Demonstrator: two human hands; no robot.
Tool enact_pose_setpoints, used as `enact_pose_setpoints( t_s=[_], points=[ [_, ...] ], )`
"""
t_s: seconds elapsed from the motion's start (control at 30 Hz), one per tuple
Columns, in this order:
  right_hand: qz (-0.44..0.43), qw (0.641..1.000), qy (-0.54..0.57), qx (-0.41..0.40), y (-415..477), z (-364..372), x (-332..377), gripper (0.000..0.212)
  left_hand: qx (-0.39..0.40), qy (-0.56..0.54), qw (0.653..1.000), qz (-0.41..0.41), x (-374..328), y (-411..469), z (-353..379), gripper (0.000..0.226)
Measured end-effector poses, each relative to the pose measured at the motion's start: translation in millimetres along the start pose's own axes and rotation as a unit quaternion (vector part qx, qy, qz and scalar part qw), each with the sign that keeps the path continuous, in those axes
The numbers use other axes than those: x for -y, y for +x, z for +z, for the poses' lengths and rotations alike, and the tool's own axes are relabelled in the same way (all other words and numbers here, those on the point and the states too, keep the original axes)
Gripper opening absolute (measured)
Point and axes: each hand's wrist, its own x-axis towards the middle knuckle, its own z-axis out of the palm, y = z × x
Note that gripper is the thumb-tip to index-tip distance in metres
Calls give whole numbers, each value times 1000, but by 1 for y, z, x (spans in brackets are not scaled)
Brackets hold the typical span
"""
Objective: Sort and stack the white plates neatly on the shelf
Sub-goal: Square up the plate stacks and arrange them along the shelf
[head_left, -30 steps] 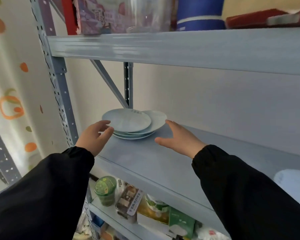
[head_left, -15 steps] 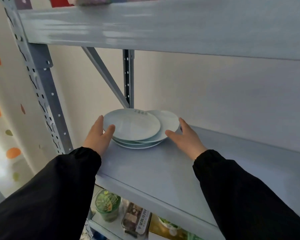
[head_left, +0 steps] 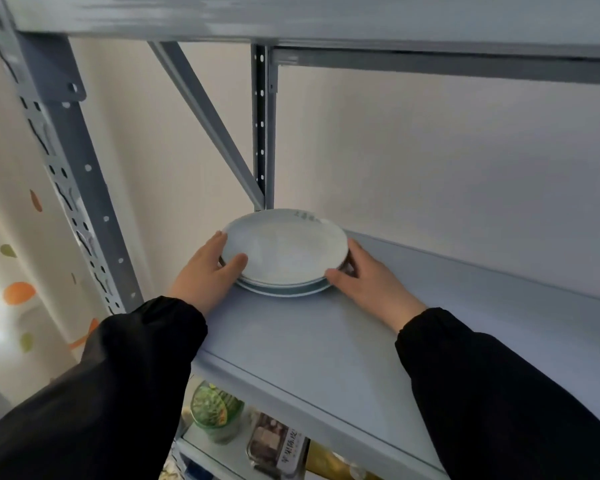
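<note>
A small stack of white plates (head_left: 284,252) rests at the back left of the grey shelf board (head_left: 326,341), close to the rear upright. The top plate sits nearly square over the ones beneath. My left hand (head_left: 208,271) presses against the stack's left rim, thumb lying on the top plate's edge. My right hand (head_left: 364,277) cups the stack's right rim, thumb at the front edge and fingers curled behind. Both black sleeves reach in from below.
A perforated grey upright (head_left: 73,188), a diagonal brace (head_left: 208,123) and the rear post (head_left: 264,126) frame the stack on the left. The shelf above (head_left: 326,15) hangs low. Food packages and a green-lidded cup (head_left: 215,410) sit on the shelf below.
Both hands have closed in on the plates from each side. The offset plates have slid together into one aligned stack. The camera has moved closer and tilted up.
</note>
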Motion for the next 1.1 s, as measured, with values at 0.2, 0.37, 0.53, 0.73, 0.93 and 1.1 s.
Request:
enact_pose_setpoints(
  t_s=[0.2,0.37,0.53,0.73,0.93,1.1],
  points=[
    [-34,999,-13,-15,-2,2,1,80,17,-57,998,8,-6,-4,-4,43],
    [-23,1000,18,-2,-5,1,0,92,-2,-73,997,24,-7,-7,-5,22],
    [-18,998,61,-9,-10,-4,1,79,12,-88,996,12,-13,-9,-4,28],
    [-26,998,56,-2,-8,-2,0,95,6,-91,996,11,-8,-7,-7,55],
    [-27,998,52,-5,-9,-6,0,101,66,-62,994,61,-7,-5,-8,67],
    [-8,998,66,-6,-8,-15,-6,102,63,-34,996,53,1,0,-2,102]
  ],
)
